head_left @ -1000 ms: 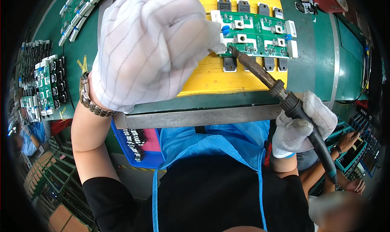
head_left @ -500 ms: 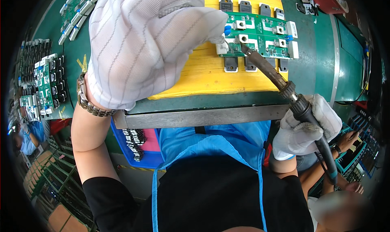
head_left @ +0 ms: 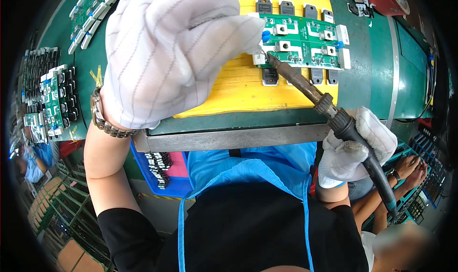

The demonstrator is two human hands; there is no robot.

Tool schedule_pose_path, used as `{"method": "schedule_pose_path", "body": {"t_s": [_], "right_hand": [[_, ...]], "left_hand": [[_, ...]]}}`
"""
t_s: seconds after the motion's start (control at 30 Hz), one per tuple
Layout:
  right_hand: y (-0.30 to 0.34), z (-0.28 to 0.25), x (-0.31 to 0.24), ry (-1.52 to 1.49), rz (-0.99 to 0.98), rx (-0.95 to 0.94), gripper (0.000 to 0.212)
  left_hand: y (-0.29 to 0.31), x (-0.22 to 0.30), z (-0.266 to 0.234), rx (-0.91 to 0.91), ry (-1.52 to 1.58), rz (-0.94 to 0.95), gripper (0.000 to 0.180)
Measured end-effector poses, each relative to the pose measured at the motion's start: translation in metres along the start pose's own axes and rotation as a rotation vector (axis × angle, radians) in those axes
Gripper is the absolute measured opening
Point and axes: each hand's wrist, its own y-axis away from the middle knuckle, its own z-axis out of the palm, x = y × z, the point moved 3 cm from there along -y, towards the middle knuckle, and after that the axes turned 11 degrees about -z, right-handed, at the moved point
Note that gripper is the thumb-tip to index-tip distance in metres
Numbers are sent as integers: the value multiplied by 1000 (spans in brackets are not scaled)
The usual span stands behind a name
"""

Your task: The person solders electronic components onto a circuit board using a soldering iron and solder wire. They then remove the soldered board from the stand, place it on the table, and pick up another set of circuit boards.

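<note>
A green circuit board (head_left: 305,42) with white blocks, blue parts and black transistors along its sides lies on a yellow slab (head_left: 234,92). My right hand (head_left: 355,148), in a white glove, grips a soldering iron (head_left: 345,125) by its dark handle. The iron's tip meets the board's lower left part, beside a white block (head_left: 258,58). Over the slab's left side is my left hand (head_left: 167,55), gloved too, fingers pinched at the board's left end. A short bit of thin solder wire (head_left: 263,49) shows at its fingertips; the rest is hidden by the glove.
More circuit boards (head_left: 93,17) lie at the far left, others (head_left: 55,100) at the left edge. Below the table's metal edge (head_left: 238,137) is a blue bin (head_left: 176,186) with small parts. Loose black parts (head_left: 361,7) lie far right. A co-worker's hands (head_left: 412,169) are at lower right.
The soldering iron and my right hand have shifted left, bringing the tip from the board's middle joints to its lower left part. My left hand stays nearly in place, still pinched.
</note>
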Motion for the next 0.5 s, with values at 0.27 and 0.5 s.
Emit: {"method": "schedule_pose_path", "body": {"t_s": [0.27, 0.5], "right_hand": [[-1, -9, 4, 47, 82, -325, 52], [0, -12, 5, -4, 129, -208, 54]], "left_hand": [[4, 1, -5, -45, -97, 33, 35], [9, -1, -1, -17, -78, 34, 37]]}}
